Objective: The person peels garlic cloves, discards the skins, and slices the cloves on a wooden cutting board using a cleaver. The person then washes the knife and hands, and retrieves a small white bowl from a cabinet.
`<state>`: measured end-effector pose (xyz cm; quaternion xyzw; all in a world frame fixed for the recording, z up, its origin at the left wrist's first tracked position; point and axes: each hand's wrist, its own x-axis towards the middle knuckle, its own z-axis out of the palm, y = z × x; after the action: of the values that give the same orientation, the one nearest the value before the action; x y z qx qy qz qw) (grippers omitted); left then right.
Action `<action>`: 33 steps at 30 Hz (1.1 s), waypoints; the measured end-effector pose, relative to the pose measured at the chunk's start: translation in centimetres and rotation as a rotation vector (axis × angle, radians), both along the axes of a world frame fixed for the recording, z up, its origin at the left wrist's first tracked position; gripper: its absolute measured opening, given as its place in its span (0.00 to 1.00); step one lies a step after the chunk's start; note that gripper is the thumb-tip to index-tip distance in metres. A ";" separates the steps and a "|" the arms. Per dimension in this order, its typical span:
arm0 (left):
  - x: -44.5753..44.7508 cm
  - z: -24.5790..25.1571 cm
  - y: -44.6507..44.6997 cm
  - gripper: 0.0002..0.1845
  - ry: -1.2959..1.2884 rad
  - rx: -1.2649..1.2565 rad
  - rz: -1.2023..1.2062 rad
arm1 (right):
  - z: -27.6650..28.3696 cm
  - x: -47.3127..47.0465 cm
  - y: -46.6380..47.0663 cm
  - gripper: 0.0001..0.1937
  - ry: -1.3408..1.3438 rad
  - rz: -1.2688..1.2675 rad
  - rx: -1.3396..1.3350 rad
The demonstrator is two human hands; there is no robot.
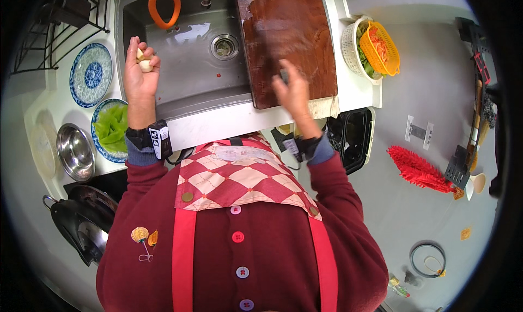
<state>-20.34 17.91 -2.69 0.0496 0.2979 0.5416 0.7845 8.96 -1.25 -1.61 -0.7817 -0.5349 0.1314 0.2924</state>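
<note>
Over the left side of the sink (184, 75), my left hand (141, 77) is turned palm up. Its curled fingers hold pale peeled garlic cloves (145, 65). My right hand (295, 89), blurred, hangs above the near part of a wet brown wooden cutting board (302, 30). Between its thumb and fingers is a dark grey tool (284, 75); a dark streak runs from it over the board, like a knife blade seen edge-on, but blur hides its shape. The board covers the right side of the sink.
An orange faucet (164, 26) rises at the back, and a drain (224, 47) sits in the basin. Left are a patterned plate (90, 75), cut green vegetables (111, 128) and a steel bowl (75, 152). Right are vegetable baskets (351, 46) and a black bin (351, 140).
</note>
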 end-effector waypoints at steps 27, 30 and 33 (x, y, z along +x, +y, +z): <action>4.3 -1.4 -4.1 0.27 0.809 0.001 -0.813 | 0.5 -9.1 6.1 0.26 -0.080 0.354 -0.325; 6.4 -2.9 -4.2 0.21 0.840 0.047 -0.852 | -0.9 -10.3 7.6 0.25 -0.057 0.376 -0.323; 7.5 -4.5 -3.3 0.18 0.812 0.033 -0.798 | -1.2 -9.1 8.7 0.23 0.059 0.460 -0.288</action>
<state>-12.88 14.62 -7.23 0.3747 0.5255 0.1452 0.7499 -0.11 7.46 -2.79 -0.6692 -0.6653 0.2920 0.1561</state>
